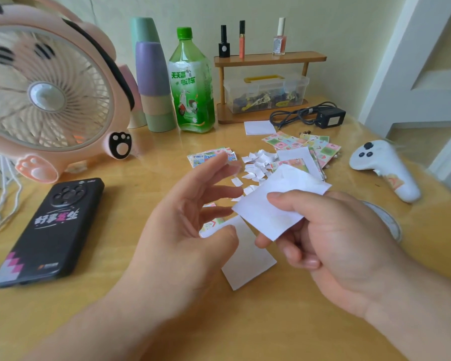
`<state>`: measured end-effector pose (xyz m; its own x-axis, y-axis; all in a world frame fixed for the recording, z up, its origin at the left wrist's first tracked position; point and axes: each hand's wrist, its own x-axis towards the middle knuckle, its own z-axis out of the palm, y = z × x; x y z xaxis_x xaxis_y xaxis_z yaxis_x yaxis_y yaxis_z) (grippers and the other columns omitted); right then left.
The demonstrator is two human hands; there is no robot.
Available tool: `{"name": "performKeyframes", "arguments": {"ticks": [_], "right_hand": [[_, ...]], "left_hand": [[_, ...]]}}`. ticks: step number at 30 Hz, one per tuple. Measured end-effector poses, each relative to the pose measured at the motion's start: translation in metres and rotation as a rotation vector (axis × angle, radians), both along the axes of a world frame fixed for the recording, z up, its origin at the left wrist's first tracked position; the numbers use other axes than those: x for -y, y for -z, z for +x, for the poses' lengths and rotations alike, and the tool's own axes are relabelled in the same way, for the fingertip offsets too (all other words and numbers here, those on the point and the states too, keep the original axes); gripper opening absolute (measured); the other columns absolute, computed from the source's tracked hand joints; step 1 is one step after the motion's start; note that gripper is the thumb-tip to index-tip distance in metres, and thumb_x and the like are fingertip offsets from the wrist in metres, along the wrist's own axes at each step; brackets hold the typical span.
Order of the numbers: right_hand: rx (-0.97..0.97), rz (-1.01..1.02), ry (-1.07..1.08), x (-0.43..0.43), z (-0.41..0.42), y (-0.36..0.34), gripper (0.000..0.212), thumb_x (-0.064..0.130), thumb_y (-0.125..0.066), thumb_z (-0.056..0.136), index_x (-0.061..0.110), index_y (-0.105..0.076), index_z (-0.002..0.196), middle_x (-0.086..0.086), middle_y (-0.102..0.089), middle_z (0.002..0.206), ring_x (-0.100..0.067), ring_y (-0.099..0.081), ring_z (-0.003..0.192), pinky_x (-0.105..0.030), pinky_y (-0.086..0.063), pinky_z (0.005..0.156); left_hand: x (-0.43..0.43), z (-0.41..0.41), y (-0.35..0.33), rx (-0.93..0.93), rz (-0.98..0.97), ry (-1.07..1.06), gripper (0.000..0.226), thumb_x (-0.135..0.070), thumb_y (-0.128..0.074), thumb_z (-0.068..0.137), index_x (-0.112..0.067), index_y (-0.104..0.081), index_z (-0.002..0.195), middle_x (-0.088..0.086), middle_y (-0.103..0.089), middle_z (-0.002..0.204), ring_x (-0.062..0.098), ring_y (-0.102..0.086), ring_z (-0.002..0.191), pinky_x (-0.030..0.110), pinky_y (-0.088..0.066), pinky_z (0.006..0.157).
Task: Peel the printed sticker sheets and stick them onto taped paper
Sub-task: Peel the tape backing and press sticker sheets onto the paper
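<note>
My right hand [331, 246] pinches a white sheet [271, 207] between thumb and fingers above the table [245, 321]. My left hand [182, 217] is spread loose beside it, holding nothing. Printed sticker sheets [320, 149] lie behind. The green bottle [192, 92] reads 电动车, and the phone [50, 230] case reads 好事发生.

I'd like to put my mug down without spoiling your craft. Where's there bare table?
Bare wood lies along the near edge of the table, in front of the phone, and in the strip between the phone and the left hand. It is crowded beyond the right hand: paper scraps, sticker sheets and a white controller, with a charger cable behind them.
</note>
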<state>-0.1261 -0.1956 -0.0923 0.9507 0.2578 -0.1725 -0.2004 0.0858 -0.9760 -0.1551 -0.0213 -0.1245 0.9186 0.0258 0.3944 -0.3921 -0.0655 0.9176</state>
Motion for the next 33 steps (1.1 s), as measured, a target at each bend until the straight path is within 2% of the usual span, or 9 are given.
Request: {"name": "performKeyframes", "arguments": {"ticks": [5,8,10,16,21,27,33], "right_hand": [[0.008,0.011,-0.013,-0.0001,-0.0013,0.0003,0.019,0.016,-0.061,0.089,0.001,-0.069,0.081,-0.027,-0.068,0.066,-0.021,-0.035,0.041,-0.021,-0.025,0.035],[0.011,0.021,-0.014,-0.0004,-0.0009,-0.0002,0.022,0.016,-0.061,0.088,0.006,-0.073,0.073,-0.027,-0.067,0.065,-0.022,-0.035,0.041,-0.021,-0.021,0.037],[0.007,0.027,-0.015,-0.0005,-0.0002,-0.0012,0.027,0.016,-0.06,0.088,0.008,-0.075,0.067,-0.026,-0.067,0.065,-0.022,-0.035,0.041,-0.022,-0.019,0.039],[-0.016,0.031,-0.012,-0.0007,-0.0008,-0.0009,0.019,0.015,-0.06,0.09,0.002,-0.068,0.077,-0.026,-0.068,0.065,-0.022,-0.036,0.041,-0.023,-0.018,0.039],[-0.026,0.04,-0.006,0.0004,-0.0006,-0.0012,0.019,0.015,-0.06,0.09,0.002,-0.067,0.078,-0.026,-0.067,0.064,-0.021,-0.036,0.04,-0.023,-0.018,0.038],[-0.035,0.038,-0.009,0.0005,0.0004,-0.0009,0.02,0.015,-0.06,0.09,-0.001,-0.067,0.082,-0.025,-0.067,0.064,-0.02,-0.037,0.039,-0.022,-0.019,0.037],[-0.052,0.051,-0.008,-0.0006,0.0002,-0.0011,0.017,0.015,-0.06,0.09,0.001,-0.067,0.082,-0.026,-0.066,0.064,-0.02,-0.036,0.039,-0.023,-0.018,0.036]], "left_hand": [[-0.0018,0.0003,-0.0013,0.027,-0.042,-0.008,0.087,0.013,-0.055,0.07,-0.031,-0.045,0.144,-0.005,-0.066,0.134,0.022,-0.066,0.116,0.033,-0.052,0.095],[-0.001,-0.0006,-0.0022,0.015,-0.064,0.018,0.1,0.013,-0.054,0.072,-0.038,-0.024,0.153,0.009,-0.074,0.114,0.025,-0.068,0.113,0.035,-0.052,0.097],[-0.0007,-0.0019,-0.0024,0.007,-0.066,0.03,0.102,0.014,-0.051,0.072,-0.04,-0.02,0.153,0.012,-0.076,0.107,0.027,-0.069,0.112,0.035,-0.051,0.097],[-0.002,-0.0011,-0.0012,0.025,-0.007,0.031,0.102,0.015,-0.051,0.071,-0.035,-0.021,0.155,0.01,-0.073,0.118,0.026,-0.062,0.125,0.044,-0.044,0.109],[-0.0007,-0.0001,0.0005,0.045,0.053,-0.025,0.095,0.008,-0.062,0.079,-0.034,-0.023,0.155,0.007,-0.074,0.115,0.027,-0.062,0.124,0.05,-0.044,0.108],[0.0026,-0.0002,-0.0024,0.065,0.094,-0.067,0.091,0.002,-0.068,0.081,-0.035,-0.026,0.154,0.005,-0.075,0.112,0.028,-0.066,0.119,0.05,-0.047,0.105],[0.0039,0.0001,-0.0037,0.085,0.093,-0.09,0.089,0.0,-0.07,0.082,-0.032,-0.028,0.153,0.006,-0.075,0.11,0.028,-0.066,0.118,0.043,-0.049,0.102]]}}
